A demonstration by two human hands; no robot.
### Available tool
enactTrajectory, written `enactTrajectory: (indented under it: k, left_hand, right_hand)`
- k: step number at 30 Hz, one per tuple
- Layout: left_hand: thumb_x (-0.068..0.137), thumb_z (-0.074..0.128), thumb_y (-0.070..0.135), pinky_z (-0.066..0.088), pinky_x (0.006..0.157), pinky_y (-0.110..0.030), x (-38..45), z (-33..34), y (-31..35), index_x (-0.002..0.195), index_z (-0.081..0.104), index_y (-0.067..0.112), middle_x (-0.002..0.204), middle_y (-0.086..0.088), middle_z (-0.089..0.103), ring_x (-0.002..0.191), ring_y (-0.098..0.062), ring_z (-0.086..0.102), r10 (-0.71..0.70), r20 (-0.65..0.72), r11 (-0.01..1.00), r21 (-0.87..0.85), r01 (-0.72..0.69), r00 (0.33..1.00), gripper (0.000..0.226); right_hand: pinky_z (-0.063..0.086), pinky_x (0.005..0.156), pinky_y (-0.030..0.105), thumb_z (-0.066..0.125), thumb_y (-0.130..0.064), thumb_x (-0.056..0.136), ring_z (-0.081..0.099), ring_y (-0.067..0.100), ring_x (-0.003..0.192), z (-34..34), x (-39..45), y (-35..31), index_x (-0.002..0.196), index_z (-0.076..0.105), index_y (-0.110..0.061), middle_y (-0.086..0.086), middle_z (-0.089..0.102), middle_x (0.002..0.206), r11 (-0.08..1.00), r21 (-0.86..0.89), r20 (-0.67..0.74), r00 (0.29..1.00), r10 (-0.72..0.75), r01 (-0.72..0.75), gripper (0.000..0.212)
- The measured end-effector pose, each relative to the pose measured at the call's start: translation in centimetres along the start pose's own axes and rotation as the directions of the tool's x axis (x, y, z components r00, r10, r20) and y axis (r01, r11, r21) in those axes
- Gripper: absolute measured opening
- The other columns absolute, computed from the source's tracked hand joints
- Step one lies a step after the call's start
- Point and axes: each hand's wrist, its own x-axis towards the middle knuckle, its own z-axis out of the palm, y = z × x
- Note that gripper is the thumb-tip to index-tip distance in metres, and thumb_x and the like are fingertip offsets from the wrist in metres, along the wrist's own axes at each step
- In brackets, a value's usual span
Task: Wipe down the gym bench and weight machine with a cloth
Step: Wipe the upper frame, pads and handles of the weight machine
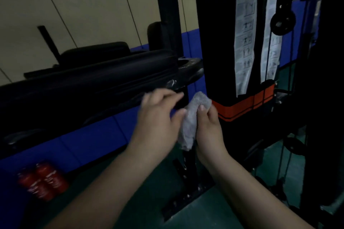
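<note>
Room: dim gym corner, with a cream wall (83, 5) above a blue padded band (104, 132) and a dark green floor (214, 212) below you.
Bench: the long black padded gym bench (89, 83) runs from the left edge toward the middle, and its black metal end bracket (189, 69) with a round hole reaches almost to the machine.
Machine: the tall black weight machine column (214, 42) stands just right of the bench end; an orange band with black stripes (242, 106) wraps its lower part, two strips of white exercise charts (243, 42) hang on it, and black pulley wheels (283, 20) with cables sit to the right.
Cloth: the small grey crumpled cloth (191, 117) is held up between your two hands, just in front of the column's lower left corner and below the bench end; you cannot tell whether it touches the machine.
Right hand: your right hand (208, 128) grips the cloth from the right, thumb pressed on its front near the top, the other fingers curled behind it out of sight.
Left hand: your left hand (158, 115) is blurred; its fingers stretch loosely toward the bench underside and its thumb lies against the cloth's left edge, though whether it pinches the cloth cannot be told.
Floor, left: two red cylinders with white lettering (42, 180) lie side by side against the blue padding.
</note>
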Motion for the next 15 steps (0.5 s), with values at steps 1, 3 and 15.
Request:
enactTrajectory:
  k: [1,3,15]
  left_hand:
    - [0.087,0.066,0.024,0.039,0.098,-0.030,0.3,-1.6,-0.3,0.127,0.061,0.019,0.119,0.002,0.055,0.112,-0.015,0.042,0.096,-0.082,0.986,0.142,-0.084,0.992,0.040]
    - [0.082,0.067,0.022,0.037,0.096,-0.046,1.1,-4.5,-1.0,0.127,0.061,0.018,0.124,-0.005,0.056,0.115,-0.025,0.042,0.189,-0.172,0.926,0.358,-0.117,0.967,0.046]
    - [0.089,0.053,0.050,0.041,0.087,-0.047,2.4,-10.2,-4.3,0.136,0.050,0.016,0.126,-0.008,0.058,0.112,-0.032,0.050,0.109,-0.094,0.731,0.682,-0.015,0.990,0.058]
  right_hand:
    - [0.047,0.081,0.017,0.037,-0.026,0.103,0.060,0.014,0.107,0.6,1.0,-0.4,0.129,0.048,-0.024,0.001,0.061,0.118,0.995,-0.082,-0.047,0.997,-0.060,0.056,0.029]
    - [0.045,0.089,0.017,0.038,-0.025,0.102,0.051,0.012,0.117,1.7,3.3,-0.9,0.136,0.043,-0.025,0.001,0.051,0.131,0.964,-0.229,-0.111,0.980,-0.168,0.139,0.034]
    - [0.037,0.083,0.002,0.054,-0.017,0.092,0.047,-0.002,0.094,7.0,2.0,2.2,0.113,0.062,-0.018,0.000,0.050,0.111,0.787,-0.421,0.049,0.878,-0.476,0.450,0.022]
